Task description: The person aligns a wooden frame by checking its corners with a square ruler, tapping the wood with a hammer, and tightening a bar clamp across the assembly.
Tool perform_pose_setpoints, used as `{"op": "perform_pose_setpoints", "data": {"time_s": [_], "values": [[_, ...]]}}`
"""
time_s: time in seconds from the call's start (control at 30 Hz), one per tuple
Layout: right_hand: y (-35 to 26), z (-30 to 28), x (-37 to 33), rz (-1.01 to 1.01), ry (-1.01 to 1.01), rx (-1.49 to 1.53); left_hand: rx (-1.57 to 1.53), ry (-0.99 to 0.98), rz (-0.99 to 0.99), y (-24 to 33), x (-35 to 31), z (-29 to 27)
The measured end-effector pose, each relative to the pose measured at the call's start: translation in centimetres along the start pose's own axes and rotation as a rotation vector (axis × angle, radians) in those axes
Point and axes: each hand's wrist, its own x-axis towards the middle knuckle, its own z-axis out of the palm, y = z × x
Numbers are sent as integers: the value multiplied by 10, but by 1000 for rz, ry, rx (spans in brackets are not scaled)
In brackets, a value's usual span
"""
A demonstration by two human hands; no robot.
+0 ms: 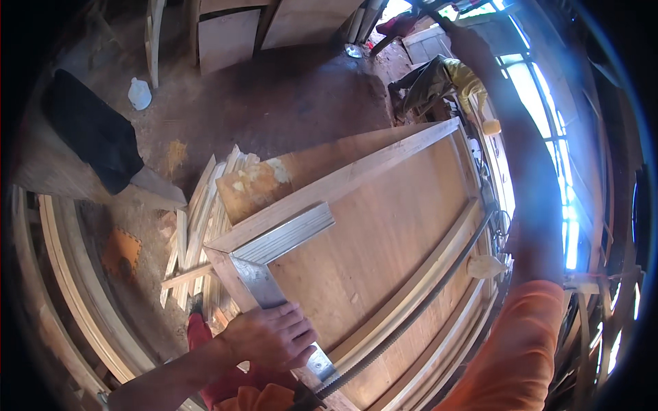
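A large wooden frame with a plywood panel (391,233) lies in front of me. A metal try square (260,281) rests on its near left corner, the grooved stock (295,233) reaching over the panel. My left hand (274,335) bends its fingers over the square's blade, pressing it to the frame's near rail. My right arm is raised high, and my right hand (471,48) closes on a dark stick-like tool (433,14) at the top edge, its head unclear. A dark toothed bar (418,305), like a bar clamp, lies lengthwise over the frame.
A stack of wood offcuts (199,233) lies left of the frame. Long boards (82,288) stand at the lower left, near a dark cloth (89,130) on a bench. A white jug (139,94) is on the floor. Beyond the frame a person in yellow (466,79) bends over.
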Motion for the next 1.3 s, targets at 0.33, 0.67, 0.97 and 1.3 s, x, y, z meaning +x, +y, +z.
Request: {"op": "perform_pose_setpoints", "data": {"time_s": [0.33,0.67,0.97,1.3], "values": [[33,25,-34,-20,-89,296,-36,28,-25,0,2,-1],[36,22,-109,186,-226,607,-19,113,-5,-2,9,-4],[89,17,-63,-79,-257,306,-86,55,-34,0,-1,11],[-19,-105,-155,274,-237,602,-52,33,-56,1,0,6]]}}
